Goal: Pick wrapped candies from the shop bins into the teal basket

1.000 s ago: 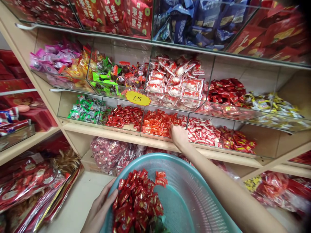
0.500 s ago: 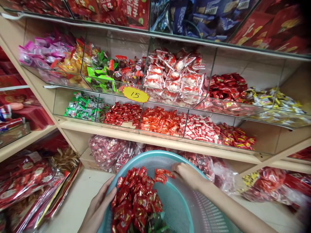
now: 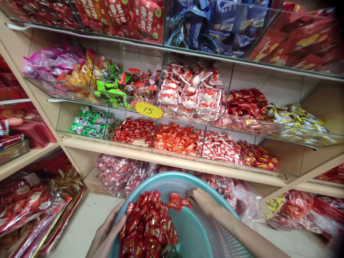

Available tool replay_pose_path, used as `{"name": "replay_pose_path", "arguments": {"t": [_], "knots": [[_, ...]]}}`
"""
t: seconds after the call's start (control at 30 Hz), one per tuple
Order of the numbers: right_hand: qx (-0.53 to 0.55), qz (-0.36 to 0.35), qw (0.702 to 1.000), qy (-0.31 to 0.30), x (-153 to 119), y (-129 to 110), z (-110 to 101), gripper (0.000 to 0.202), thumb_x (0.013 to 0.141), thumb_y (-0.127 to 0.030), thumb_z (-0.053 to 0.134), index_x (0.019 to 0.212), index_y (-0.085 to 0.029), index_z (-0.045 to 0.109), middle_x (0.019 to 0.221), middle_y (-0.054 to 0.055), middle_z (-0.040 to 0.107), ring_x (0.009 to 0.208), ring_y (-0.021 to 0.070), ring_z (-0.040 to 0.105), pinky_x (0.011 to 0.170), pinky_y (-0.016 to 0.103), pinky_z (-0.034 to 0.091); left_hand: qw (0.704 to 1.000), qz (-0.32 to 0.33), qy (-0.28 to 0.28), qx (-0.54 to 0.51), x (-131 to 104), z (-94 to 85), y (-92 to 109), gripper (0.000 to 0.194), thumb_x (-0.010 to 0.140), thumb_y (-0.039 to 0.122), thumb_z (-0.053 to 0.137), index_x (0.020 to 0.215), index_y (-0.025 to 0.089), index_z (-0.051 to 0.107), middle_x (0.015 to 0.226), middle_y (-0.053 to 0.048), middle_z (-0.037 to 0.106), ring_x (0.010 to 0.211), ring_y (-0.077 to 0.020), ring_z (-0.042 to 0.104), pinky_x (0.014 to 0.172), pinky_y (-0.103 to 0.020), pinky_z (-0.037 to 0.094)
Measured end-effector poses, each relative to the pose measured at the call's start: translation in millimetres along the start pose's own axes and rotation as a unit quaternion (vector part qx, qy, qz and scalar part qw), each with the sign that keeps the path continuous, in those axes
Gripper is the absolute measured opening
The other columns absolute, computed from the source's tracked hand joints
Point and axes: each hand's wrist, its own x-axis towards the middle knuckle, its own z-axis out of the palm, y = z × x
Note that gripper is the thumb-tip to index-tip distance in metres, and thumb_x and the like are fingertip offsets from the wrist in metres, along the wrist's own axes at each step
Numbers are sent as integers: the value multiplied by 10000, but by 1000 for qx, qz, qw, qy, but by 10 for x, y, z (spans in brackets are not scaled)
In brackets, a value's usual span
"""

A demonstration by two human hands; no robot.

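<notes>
A teal mesh basket (image 3: 174, 175) is at the bottom centre, with a smaller teal container (image 3: 197, 229) inside it. Dark red wrapped candies (image 3: 150, 225) fill the left part, a few green ones below them. My left hand (image 3: 109, 229) grips the basket's left rim, thumb over the edge. Inside the far right part, my right hand (image 3: 200, 200) is closed beside several orange-red candies (image 3: 176, 201); its fingertips are partly hidden, so I cannot make out whether it holds any.
Shelves with clear bins hold orange-red candies (image 3: 176, 138), green ones (image 3: 90, 122) and white-and-red packets (image 3: 190, 91). A yellow label (image 3: 148, 109) reads 15. Bagged goods (image 3: 116, 172) sit under the bottom shelf, and foil packages (image 3: 32, 211) lie at left.
The view has tilted up slightly, so shelves and basket appear a little lower. Both hands keep nearly the same places at the basket.
</notes>
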Motion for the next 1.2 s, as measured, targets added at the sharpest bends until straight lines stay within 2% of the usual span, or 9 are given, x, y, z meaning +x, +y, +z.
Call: {"name": "replay_pose_path", "arguments": {"t": [0.1,0.23,0.37,0.47,0.53,0.63,0.77,1.03,1.2], "knots": [[-68,15,998,11,-11,-117,-152,211,849,-230,387,852,-193,594,878,71,633,828,200,580,679,274,376,1000,0,-2,-3,4,-3,-1,581,691,527,576,1199,254,513,1242,-7,529,1199,-258,407,1056,-381,229],[-88,11,992,88,38,-331,-710,268,890,-261,317,832,-190,568,820,73,635,757,179,592,626,253,351,1000,7,0,1,4,3,6,571,689,531,577,1177,239,535,1239,-13,531,1198,-257,408,1056,-383,225],[-77,-21,973,214,278,-397,-1273,276,904,-288,288,892,-193,546,819,48,599,737,152,572,593,232,323,1000,18,4,4,40,-30,-43,574,681,540,578,1175,250,542,1224,-7,544,1188,-264,420,1048,-377,241],[-94,-32,963,249,548,-366,-1496,221,873,-233,357,1013,-203,525,943,56,556,781,145,560,602,224,323,1000,16,-23,9,95,-102,-117,582,669,527,603,1182,262,537,1239,-5,531,1196,-264,409,1049,-374,240],[-105,-40,967,227,719,-343,-1561,238,840,-205,414,1051,-208,525,993,65,526,811,146,555,619,221,331,999,11,-49,20,126,-151,-164,588,665,518,614,1188,262,531,1261,-2,511,1218,-259,381,1056,-370,222],[-112,-46,976,182,901,-328,-1596,265,792,-211,495,1053,-210,544,1003,67,506,827,153,554,633,223,346,999,12,-46,22,141,-184,-204,574,689,520,590,1199,270,518,1285,8,486,1238,-252,351,1064,-378,193],[-123,-37,979,158,981,-341,-1607,285,771,-223,532,1055,-214,555,1007,66,502,809,152,555,628,225,358,999,14,-44,19,122,-166,-206,581,678,523,599,1194,266,524,1290,6,480,1242,-262,342,1059,-388,208],[-176,-31,968,175,870,-358,-1642,225,822,-234,472,1037,-205,533,1016,79,485,832,159,544,593,227,339,999,4,-39,28,112,-148,-150,607,679,530,590,1207,241,511,1289,-11,482,1230,-253,364,1051,-367,231],[-155,-30,959,237,563,-330,-1753,217,849,-285,434,1015,-191,537,957,66,473,750,138,526,577,227,317,1000,7,4,25,13,-43,16,578,694,538,562,1181,228,533,1242,-14,529,1203,-247,404,1047,-350,242]]}}
